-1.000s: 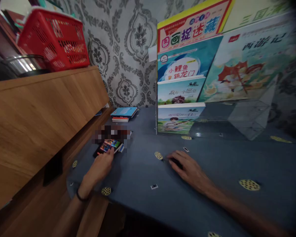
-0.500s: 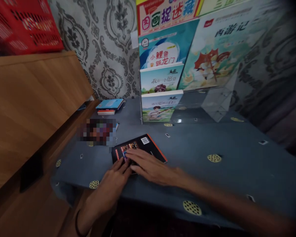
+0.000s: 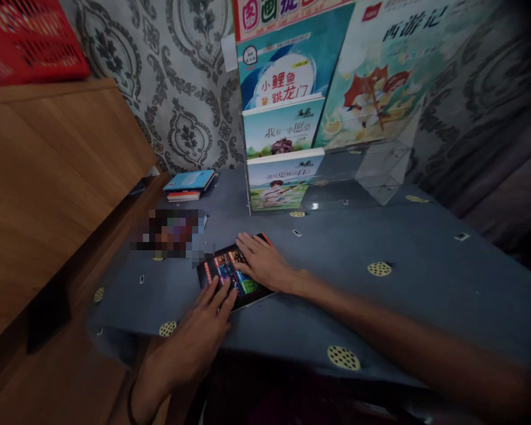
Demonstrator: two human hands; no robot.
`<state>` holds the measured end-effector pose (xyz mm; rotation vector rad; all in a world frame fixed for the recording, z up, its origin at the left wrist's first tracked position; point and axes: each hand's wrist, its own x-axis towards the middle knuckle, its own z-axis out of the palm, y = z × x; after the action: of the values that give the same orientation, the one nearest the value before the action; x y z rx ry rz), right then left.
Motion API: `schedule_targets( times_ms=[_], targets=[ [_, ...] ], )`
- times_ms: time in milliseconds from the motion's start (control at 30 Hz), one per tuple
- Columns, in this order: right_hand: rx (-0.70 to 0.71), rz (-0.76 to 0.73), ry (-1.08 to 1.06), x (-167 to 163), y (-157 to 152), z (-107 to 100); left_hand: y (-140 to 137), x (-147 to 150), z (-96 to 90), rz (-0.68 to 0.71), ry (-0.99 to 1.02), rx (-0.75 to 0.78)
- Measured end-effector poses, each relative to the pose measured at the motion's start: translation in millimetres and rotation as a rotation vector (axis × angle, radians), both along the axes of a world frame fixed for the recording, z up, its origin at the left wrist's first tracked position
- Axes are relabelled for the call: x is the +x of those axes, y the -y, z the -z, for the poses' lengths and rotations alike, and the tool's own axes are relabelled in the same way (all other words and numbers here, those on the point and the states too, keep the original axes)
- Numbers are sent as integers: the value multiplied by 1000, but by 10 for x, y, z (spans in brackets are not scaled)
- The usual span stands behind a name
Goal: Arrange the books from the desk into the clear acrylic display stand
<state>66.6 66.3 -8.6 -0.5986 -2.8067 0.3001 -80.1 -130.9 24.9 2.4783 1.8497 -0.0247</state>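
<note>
A black book (image 3: 230,271) with an orange spine edge and small coloured pictures lies flat near the front of the cloth-covered table (image 3: 336,260). Spread over its lower left corner are the fingers of my left hand (image 3: 203,324). My right hand (image 3: 265,262) lies flat on the book's right part, covering its upper right corner. Neither hand grips the book; both are open. A dark band circles my left wrist.
A clear acrylic rack (image 3: 384,171) holding several children's books (image 3: 283,183) stands at the back. Left of it lies a small stack of books (image 3: 188,182), with a blurred-out book (image 3: 172,233) in front. A wooden cabinet (image 3: 62,177) carrying a red basket (image 3: 30,41) borders the left side.
My right hand has slid right and away from me across the book, apart from my left hand, uncovering more of the pictures. My left hand's fingers have spread. The view has shifted slightly.
</note>
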Motion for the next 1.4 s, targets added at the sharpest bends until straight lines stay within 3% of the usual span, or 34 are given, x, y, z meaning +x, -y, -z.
schedule_targets(
  times_ms=[133,433,533,767,900,1200,1400],
  targets=[
    [48,126,-5,221,-30,49,-91,42,14,-3,-2,-17],
    [61,165,40,297,17,67,-861,284,4,-64,-94,24],
    [60,149,26,299,14,65,-812,192,-17,-129,-134,16],
    [-4,154,-10,286,8,62,-326,-263,-52,-234,-73,-20],
    [-28,156,0,305,50,30,-217,-305,-11,-293,-78,-22],
    [-46,66,-8,628,304,65,-224,-473,-1,-241,-18,-79],
    [-48,19,-30,717,279,93,-536,-494,-136,-277,-9,-138]
  ],
)
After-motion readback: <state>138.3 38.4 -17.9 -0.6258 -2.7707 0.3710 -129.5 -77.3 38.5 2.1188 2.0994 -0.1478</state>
